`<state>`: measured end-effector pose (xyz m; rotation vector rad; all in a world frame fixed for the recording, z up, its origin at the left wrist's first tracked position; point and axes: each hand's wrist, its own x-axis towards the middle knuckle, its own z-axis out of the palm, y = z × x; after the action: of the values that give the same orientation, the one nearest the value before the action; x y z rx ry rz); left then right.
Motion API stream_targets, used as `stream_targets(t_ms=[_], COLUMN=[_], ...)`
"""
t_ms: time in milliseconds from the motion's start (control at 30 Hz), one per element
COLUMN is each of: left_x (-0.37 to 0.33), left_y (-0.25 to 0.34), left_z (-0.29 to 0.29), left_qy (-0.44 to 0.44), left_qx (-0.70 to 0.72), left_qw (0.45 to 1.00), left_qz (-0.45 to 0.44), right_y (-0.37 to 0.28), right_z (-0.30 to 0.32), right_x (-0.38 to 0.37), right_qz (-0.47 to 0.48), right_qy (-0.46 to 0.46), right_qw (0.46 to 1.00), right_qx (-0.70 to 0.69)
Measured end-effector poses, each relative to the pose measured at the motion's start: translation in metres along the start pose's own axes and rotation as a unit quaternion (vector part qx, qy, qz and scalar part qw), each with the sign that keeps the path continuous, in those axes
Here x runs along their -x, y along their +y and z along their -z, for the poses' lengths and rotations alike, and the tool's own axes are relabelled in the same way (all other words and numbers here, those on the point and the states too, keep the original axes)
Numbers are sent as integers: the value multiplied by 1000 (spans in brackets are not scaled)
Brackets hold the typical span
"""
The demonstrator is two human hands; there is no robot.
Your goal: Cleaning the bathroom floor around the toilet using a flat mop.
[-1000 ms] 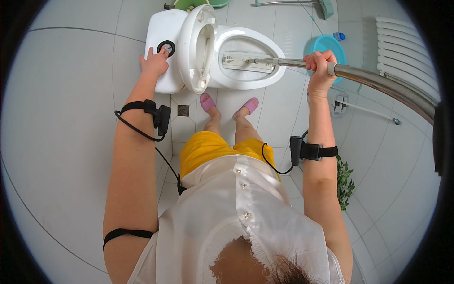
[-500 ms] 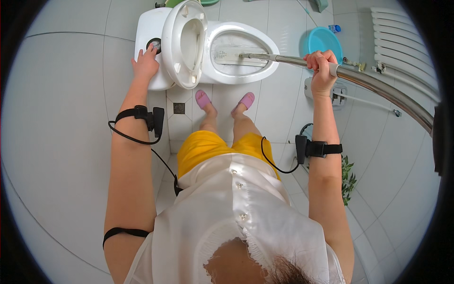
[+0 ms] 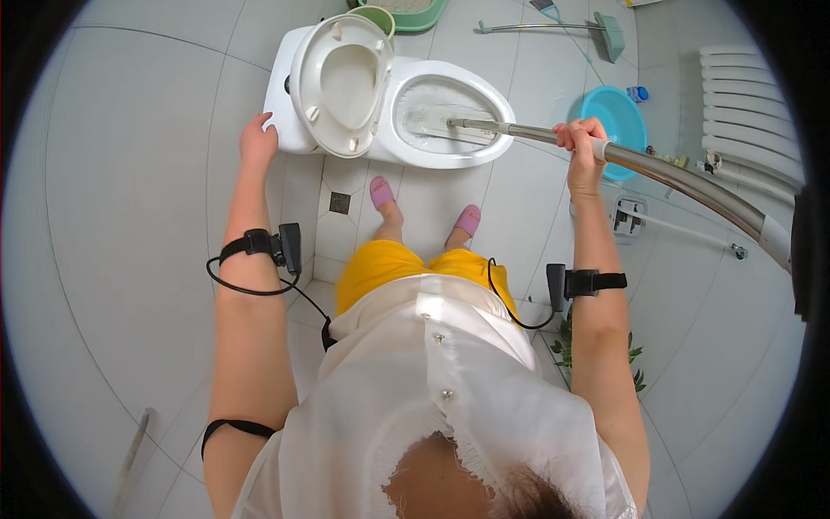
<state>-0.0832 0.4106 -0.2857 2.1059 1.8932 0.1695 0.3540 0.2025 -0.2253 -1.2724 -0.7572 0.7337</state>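
Metallic pole (image 3: pixel 650 164) seemed stiff, slick, best held where your right hand (image 3: pixel 583 152) wrapped it. Your left hand (image 3: pixel 258 142) held nothing.

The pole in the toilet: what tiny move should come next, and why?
Perhaps the right hand should slide the pole gently back and forth, since it already grips it and the lower end reaches into the toilet bowl, where water looks frothy.

Metal pole (image 3: pixel 676 177) (upper end beyond view)
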Motion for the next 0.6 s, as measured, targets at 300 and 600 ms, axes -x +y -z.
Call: stream_targets(t_ms=[300,600], left_x=[40,126], left_y=[116,317], left_z=[10,115], left_qy=[83,-16], left_qx=[121,346], left_qw=[989,878], left_qz=[-26,-330], right_y=[16,18], right_z=[27,-33], right_x=[3,-45], right_qz=[-24,37], right_qy=[3,-89], right_qw=[1000,983], right_qx=[-13,158])
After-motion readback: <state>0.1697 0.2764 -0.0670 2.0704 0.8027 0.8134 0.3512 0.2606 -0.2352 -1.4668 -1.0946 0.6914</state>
